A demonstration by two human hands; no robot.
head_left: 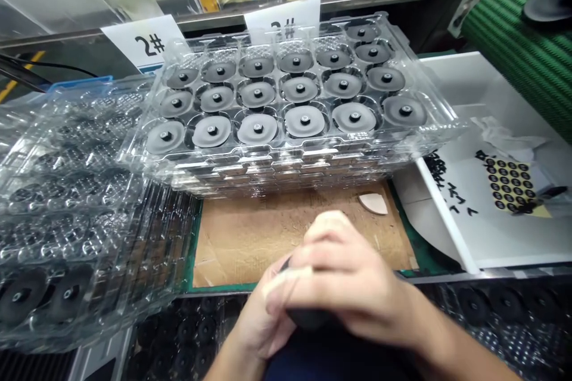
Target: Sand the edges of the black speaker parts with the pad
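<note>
Low in the middle of the view, my left hand (264,317) and my right hand (346,277) are closed together around a dark rounded part (309,318). My right fingers lie over the top of it and hide most of its shape. Beneath my left palm it rests partly out of sight. Beyond my hands stands a stack of clear plastic trays (286,158). Its top tray holds rows of black disc-shaped parts (305,121), each with a small raised post at the centre. Brown cardboard (245,238) lies between my hands and that stack.
Another stack of clear trays (89,214) stands at the left. On the right, a white bin (451,232) holds small black pieces and a sheet of round stickers (512,184). A green belt (513,24) runs at the upper right. Paper signs (147,41) stand behind the trays.
</note>
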